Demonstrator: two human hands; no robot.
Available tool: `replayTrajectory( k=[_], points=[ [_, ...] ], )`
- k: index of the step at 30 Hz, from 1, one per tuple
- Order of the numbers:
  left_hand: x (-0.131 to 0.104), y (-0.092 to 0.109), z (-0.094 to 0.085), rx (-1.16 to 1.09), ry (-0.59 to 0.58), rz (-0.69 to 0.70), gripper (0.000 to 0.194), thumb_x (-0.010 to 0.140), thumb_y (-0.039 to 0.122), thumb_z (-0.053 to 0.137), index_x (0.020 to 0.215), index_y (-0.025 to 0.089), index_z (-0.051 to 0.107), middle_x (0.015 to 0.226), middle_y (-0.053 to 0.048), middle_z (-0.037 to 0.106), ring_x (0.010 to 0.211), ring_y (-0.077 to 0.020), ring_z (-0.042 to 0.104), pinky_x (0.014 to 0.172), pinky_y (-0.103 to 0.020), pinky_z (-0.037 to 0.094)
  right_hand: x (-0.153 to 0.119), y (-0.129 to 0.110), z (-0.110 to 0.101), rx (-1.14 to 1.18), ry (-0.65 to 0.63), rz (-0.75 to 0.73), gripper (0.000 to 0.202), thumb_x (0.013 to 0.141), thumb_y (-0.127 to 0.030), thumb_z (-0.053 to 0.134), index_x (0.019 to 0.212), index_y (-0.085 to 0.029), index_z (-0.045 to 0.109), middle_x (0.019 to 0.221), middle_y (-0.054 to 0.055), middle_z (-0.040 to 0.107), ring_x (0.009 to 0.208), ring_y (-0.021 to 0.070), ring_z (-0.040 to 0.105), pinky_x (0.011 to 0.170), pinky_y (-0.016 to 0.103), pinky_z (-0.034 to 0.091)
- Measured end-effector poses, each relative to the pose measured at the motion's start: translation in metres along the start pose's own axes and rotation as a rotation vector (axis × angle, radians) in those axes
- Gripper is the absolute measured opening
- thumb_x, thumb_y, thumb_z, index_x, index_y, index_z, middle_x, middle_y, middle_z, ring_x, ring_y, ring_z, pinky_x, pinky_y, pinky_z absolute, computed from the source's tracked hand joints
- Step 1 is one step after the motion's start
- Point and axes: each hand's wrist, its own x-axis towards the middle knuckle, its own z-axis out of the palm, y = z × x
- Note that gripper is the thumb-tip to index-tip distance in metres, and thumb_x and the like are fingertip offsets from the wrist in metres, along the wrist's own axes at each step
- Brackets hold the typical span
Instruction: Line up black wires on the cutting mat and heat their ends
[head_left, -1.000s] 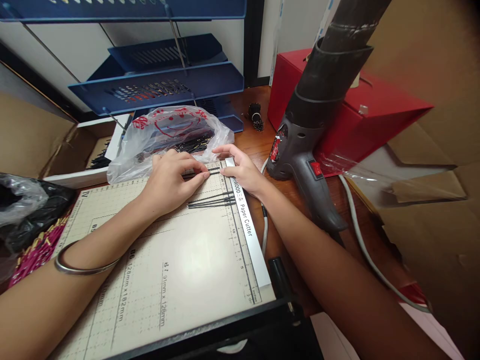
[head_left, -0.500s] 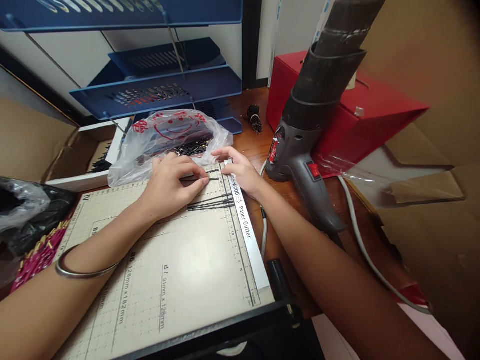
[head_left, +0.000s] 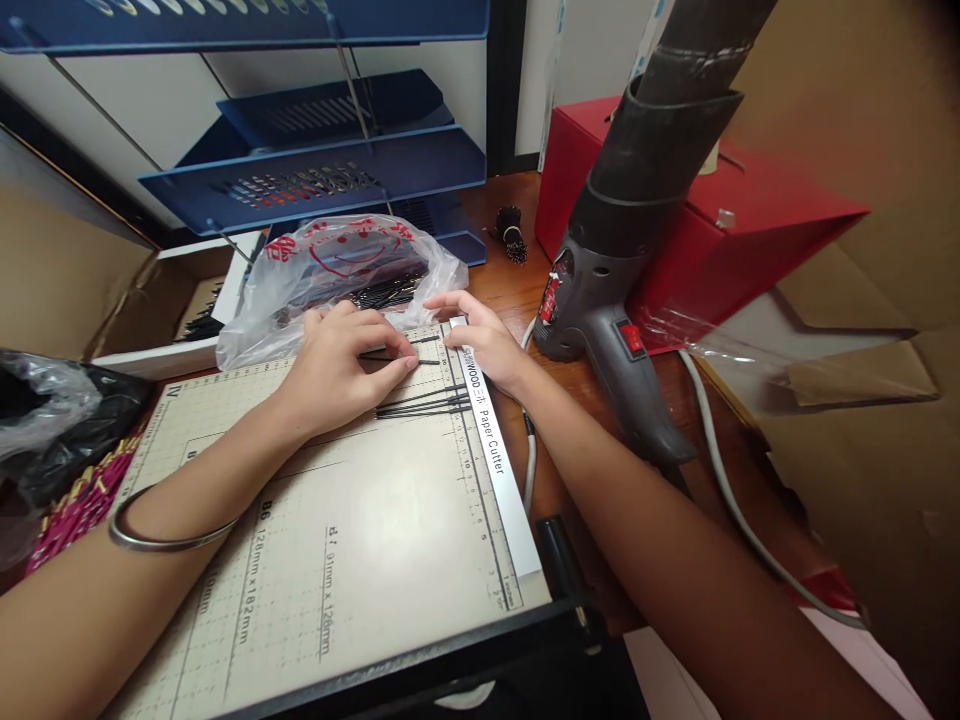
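Observation:
My left hand lies over the paper cutter's cream board. Its thumb and fingertips are pinched on a thin black cord that points right toward the ruled edge. Several more black cords lie side by side just below, crossing the printed scale. My right hand rests at the board's far right corner, beside the white "Paper Cutter" strip. Its thumb and index finger are apart, with nothing seen between them; the other fingers are partly hidden.
Behind the board a clear plastic bag holds more black cords. A grey heat gun stands at right before a red box. Blue racks rise behind. The cutter's black handle sits at the near right corner.
Both hands hold almost the same pose. The camera view has shifted slightly; the pinched cord's free end sits a touch lower against the scale.

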Motion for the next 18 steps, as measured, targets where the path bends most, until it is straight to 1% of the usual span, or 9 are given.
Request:
replayTrajectory(
  k=[6,11,18],
  points=[
    [0.0003,0.0007,0.0002,-0.006,-0.032,0.017,0.034,0.097,0.051,0.062,0.086,0.025,0.082,0.096,-0.006,0.083,0.095,-0.0292,0.063,0.092,-0.048,0.034,0.0002,0.0007,-0.0001,-0.001,0.016,-0.001,0.048,0.059,-0.032,0.063,0.106,-0.026,0.066,0.119,0.007,0.067,0.13,0.0314,0.057,0.127,0.053,0.043],
    [0.0003,-0.0034,0.0023,0.017,0.004,0.021,0.036,0.099,0.051,0.061,0.088,0.025,0.082,0.096,-0.006,0.083,0.095,-0.0287,0.062,0.092,-0.047,0.033,-0.0003,-0.0007,0.001,0.009,0.021,0.006,0.047,0.059,-0.034,0.063,0.106,-0.024,0.065,0.118,0.008,0.065,0.129,0.0314,0.057,0.127,0.052,0.043],
    [0.001,-0.003,-0.0004,0.032,-0.017,0.031,0.037,0.099,0.053,0.061,0.087,0.025,0.082,0.094,-0.007,0.082,0.094,-0.0287,0.061,0.093,-0.048,0.034,-0.0012,-0.0031,0.0012,0.019,0.011,0.006,0.048,0.06,-0.034,0.062,0.106,-0.024,0.064,0.116,0.007,0.065,0.129,0.0312,0.057,0.126,0.051,0.043]
  ],
)
